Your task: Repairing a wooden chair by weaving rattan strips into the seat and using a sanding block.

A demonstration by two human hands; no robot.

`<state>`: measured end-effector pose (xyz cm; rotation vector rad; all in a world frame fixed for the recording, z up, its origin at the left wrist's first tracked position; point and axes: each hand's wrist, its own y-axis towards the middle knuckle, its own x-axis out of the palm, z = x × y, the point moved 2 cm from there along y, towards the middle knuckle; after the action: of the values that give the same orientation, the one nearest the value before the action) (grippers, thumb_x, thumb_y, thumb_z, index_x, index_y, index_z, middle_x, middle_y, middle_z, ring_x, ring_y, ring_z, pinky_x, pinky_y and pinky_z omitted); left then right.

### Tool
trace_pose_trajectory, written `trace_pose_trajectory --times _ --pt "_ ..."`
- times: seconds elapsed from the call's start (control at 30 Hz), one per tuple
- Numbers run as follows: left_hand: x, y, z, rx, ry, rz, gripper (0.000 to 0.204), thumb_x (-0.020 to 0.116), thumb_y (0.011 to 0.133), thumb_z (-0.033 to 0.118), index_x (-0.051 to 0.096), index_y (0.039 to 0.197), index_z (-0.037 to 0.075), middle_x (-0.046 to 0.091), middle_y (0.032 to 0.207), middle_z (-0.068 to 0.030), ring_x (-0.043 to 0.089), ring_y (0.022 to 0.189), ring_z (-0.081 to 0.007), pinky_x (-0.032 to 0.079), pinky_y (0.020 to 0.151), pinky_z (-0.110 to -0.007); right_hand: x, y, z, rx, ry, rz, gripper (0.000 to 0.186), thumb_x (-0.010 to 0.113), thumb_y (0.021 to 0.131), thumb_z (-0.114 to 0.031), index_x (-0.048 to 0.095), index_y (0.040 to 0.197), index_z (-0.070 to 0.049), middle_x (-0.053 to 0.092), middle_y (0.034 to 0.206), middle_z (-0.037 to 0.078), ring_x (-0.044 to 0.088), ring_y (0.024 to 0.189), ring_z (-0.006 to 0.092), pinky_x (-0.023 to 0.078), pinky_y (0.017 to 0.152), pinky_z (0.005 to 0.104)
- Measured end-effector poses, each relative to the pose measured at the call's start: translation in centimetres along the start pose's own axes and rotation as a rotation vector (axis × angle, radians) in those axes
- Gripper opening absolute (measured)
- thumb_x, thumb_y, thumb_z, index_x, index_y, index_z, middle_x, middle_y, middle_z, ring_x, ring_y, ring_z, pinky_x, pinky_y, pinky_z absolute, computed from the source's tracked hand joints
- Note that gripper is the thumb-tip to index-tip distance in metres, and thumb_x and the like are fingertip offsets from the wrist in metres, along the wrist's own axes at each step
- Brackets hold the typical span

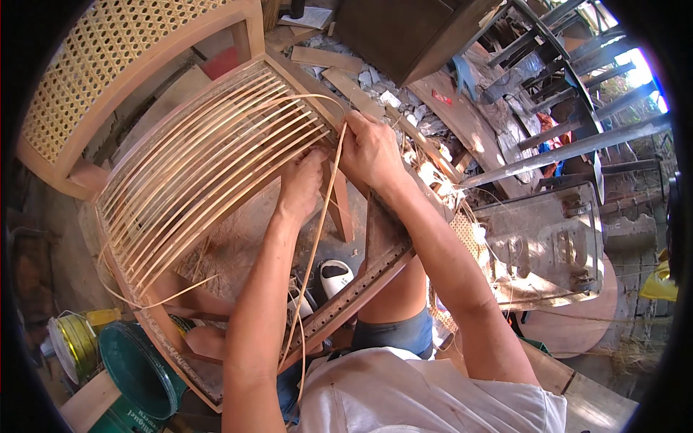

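A wooden chair frame [170, 332] lies before me, its seat opening partly strung with several parallel pale cane strands [216, 155]. My right hand [372, 150] is at the right rail, thumb and fingers closed on a long loose cane strand [317, 231]. That strand hangs from the fingers down between my forearms toward my lap. Just left of it, my left hand [303, 180] is closed at the inner side of the same rail, beside the nearest strung cane. Its fingertips are partly hidden, so what they grip does not show. Small holes line the front rail [361, 285].
A woven cane chair back [119, 65] rises at upper left. Green buckets [141, 368] and a yellow-banded tin [73, 346] stand at lower left. A dark wooden cabinet [393, 32], scrap boards [462, 133], a metal rack [570, 94] and a worn plastic panel [541, 245] lie to the right.
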<state>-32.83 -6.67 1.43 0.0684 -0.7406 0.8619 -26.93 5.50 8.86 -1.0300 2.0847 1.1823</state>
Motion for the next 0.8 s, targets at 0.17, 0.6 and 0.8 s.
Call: trace_pose_trajectory --times 0.17,0.6,0.8 --pt "0.3 -0.4 0.6 0.024 -0.008 0.006 0.01 0.056 0.094 0.004 0.066 0.094 0.008 0.061 0.084 0.0037 0.055 0.069 -0.0038 0.044 0.058 -0.02 0.4 0.1 0.0 -0.068 -0.076 -0.038 0.006 0.061 0.083 -0.005 0.057 0.087 -0.001 0.062 0.084 0.021 0.063 0.08 0.0445 0.052 0.071 0.0516" --pt "-1.9 0.4 0.0 -0.135 0.09 0.026 0.008 0.062 0.097 0.011 0.067 0.092 0.012 0.06 0.077 0.0054 0.056 0.07 -0.0022 0.039 0.058 -0.017 0.0 -0.2 0.2 0.061 0.008 0.014 0.008 0.059 0.084 -0.006 0.057 0.089 0.0 0.062 0.086 0.021 0.063 0.083 0.045 0.052 0.074 0.0525" --pt "-2.4 0.7 -0.9 0.066 0.249 0.001 0.009 0.063 0.099 0.018 0.071 0.097 0.013 0.066 0.084 0.0052 0.056 0.072 -0.0009 0.04 0.061 -0.018 -0.2 -0.5 0.1 0.015 0.063 0.058 0.008 0.06 0.085 -0.007 0.058 0.09 -0.001 0.062 0.088 0.021 0.063 0.083 0.0453 0.051 0.073 0.052"
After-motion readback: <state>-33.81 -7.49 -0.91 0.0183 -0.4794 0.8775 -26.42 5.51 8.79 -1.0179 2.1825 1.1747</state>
